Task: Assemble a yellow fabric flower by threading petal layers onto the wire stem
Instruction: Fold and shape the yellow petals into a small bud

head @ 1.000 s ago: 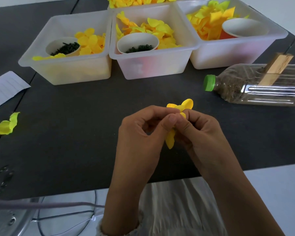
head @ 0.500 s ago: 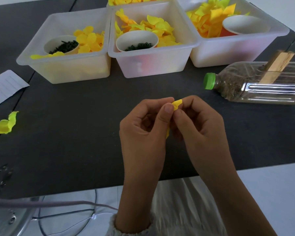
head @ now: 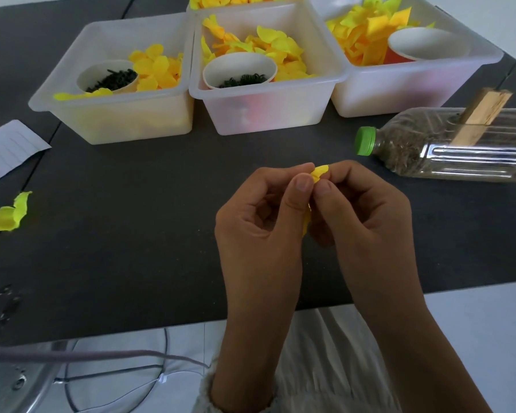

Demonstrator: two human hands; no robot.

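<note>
Yellow petal (head: 320,172) between both hands (head: 310,210), seemingly

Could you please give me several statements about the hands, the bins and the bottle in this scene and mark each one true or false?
1. Both the left hand and the right hand pinch the yellow petal piece. True.
2. The bottle stands upright on the table. False: it lies on its side, with its green cap pointing left.
3. The cup in the left bin holds dark green pieces. True.
4. The cup in the right bin is full of dark green pieces. False: its visible inside shows only white.
5. A loose yellow-green petal lies on the table left of the hands. True.
</note>
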